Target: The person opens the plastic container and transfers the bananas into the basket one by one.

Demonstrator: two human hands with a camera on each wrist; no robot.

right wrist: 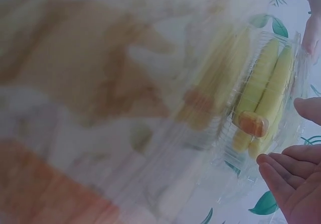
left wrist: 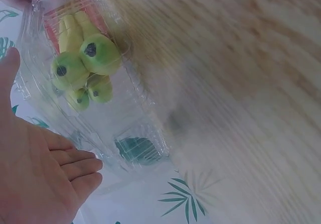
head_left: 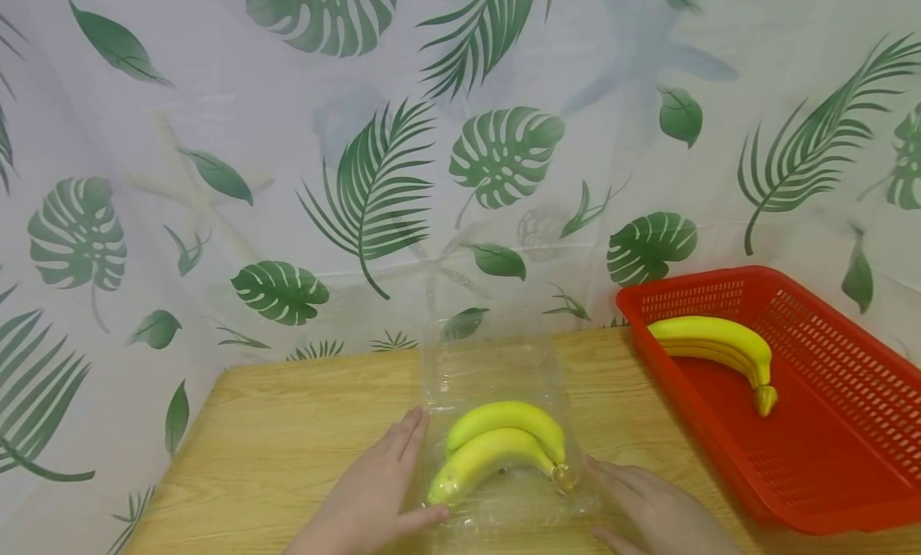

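Note:
A bunch of yellow bananas (head_left: 496,451) lies inside a clear plastic clamshell box (head_left: 518,511) at the table's front middle. The box's clear lid (head_left: 489,363) is raised at the far side, towards the wall. My left hand (head_left: 374,487) is at the box's left side, its fingers fairly straight and its thumb at the near left corner. On the other side, my right hand (head_left: 658,507) has its fingertips right at the box's right wall. In the left wrist view the banana tips (left wrist: 98,53) show through the plastic; in the right wrist view the stem end (right wrist: 252,124) faces the right hand.
A red plastic basket (head_left: 691,427) with perforated sides stands to the right, with another bunch of bananas (head_left: 719,343) in it. The wooden table (head_left: 288,427) reaches back to a white leaf-patterned sheet (head_left: 403,75) that hangs behind and to the left.

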